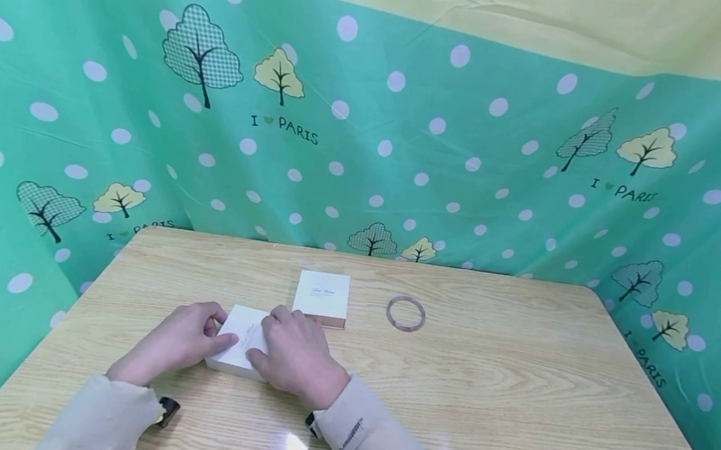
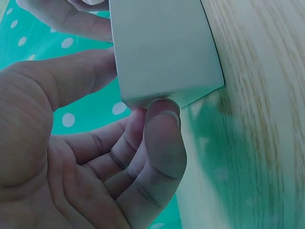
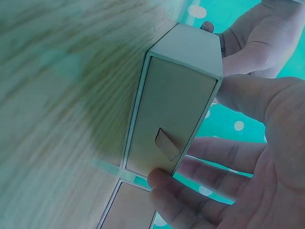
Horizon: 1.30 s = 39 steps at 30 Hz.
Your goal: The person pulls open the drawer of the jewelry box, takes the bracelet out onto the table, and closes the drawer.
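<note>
A small white drawer-style gift box [image 1: 245, 322] lies on the table between both hands, faint lettering on its lid. My left hand [image 1: 188, 335] holds its left side, thumb on the lid, with curled fingers at the box end in the left wrist view. On the other side my right hand [image 1: 299, 352] grips the box, thumb against the top. In the right wrist view, the pinkish-brown drawer front [image 3: 171, 109] is flush inside the white sleeve. A short ribbon tab [image 3: 167, 145] sticks out of it, and fingertips touch its lower corner.
Just behind the right hand lies a second white box [image 1: 323, 288] with printed lettering. A translucent pale purple bangle [image 1: 405, 329] rests flat to its right. The wooden table [image 1: 515, 394] backs onto a green polka-dot curtain [image 1: 410, 148].
</note>
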Each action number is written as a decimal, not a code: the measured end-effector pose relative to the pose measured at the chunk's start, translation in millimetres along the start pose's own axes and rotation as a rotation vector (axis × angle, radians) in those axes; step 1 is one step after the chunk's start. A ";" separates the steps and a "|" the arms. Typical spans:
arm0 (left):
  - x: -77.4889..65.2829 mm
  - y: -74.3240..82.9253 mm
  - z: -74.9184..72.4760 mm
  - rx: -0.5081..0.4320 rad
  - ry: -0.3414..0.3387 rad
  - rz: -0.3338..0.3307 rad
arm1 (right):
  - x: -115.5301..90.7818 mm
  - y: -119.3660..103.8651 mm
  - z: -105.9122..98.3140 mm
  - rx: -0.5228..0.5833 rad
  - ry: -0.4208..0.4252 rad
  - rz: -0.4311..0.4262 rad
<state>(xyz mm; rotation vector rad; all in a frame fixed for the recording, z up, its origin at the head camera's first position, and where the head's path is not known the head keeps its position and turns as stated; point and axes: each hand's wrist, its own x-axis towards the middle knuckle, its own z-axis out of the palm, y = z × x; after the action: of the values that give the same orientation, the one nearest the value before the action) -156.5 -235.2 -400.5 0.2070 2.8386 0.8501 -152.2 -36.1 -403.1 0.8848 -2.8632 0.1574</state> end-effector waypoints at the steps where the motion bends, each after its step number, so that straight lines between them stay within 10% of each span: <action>1: -0.3 0.3 0.0 -0.001 0.002 0.003 | -0.2 0.2 0.2 -0.001 0.003 -0.003; 39: -3.6 12.1 10.0 -0.052 -0.013 -0.036 | -9.7 12.2 -0.3 0.067 0.001 -0.027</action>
<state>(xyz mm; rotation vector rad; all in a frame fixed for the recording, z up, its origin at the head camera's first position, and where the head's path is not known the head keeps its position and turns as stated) -150.0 -220.5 -401.5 0.1538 2.7950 0.9106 -151.2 -20.7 -405.1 0.9347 -2.8590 0.2521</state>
